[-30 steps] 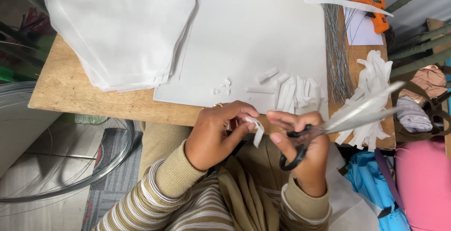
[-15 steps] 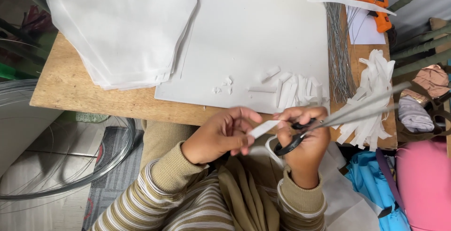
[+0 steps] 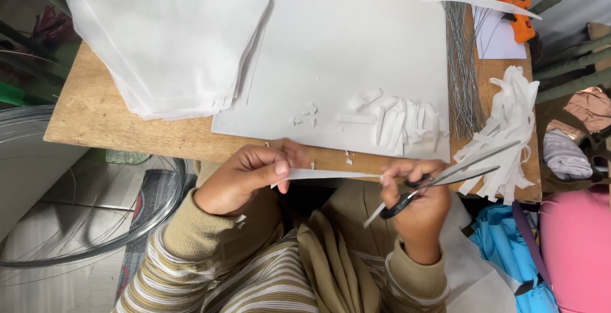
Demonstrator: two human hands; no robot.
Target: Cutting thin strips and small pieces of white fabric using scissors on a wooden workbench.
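My left hand (image 3: 245, 176) pinches one end of a narrow white strip (image 3: 331, 174), held level just below the table's front edge. My right hand (image 3: 420, 205) grips black-handled scissors (image 3: 455, 176), whose open blades point right toward a heap of long white strips (image 3: 509, 128). The fingers of my right hand also touch the strip's other end. On the big white sheet (image 3: 344, 52) above my hands lie several short cut white pieces (image 3: 398, 119).
A thick stack of white fabric pieces (image 3: 168, 33) covers the wooden table's (image 3: 95, 115) left part. A bundle of thin metal wires (image 3: 461, 71) lies right of the sheet, an orange glue gun (image 3: 512, 7) beyond it. Wire coils (image 3: 83, 224) sit on the floor at left, coloured cloth (image 3: 566, 249) at right.
My hands have drawn apart, stretching the white strip out level between them. The scissors have swung up slightly, blades still open toward the right.
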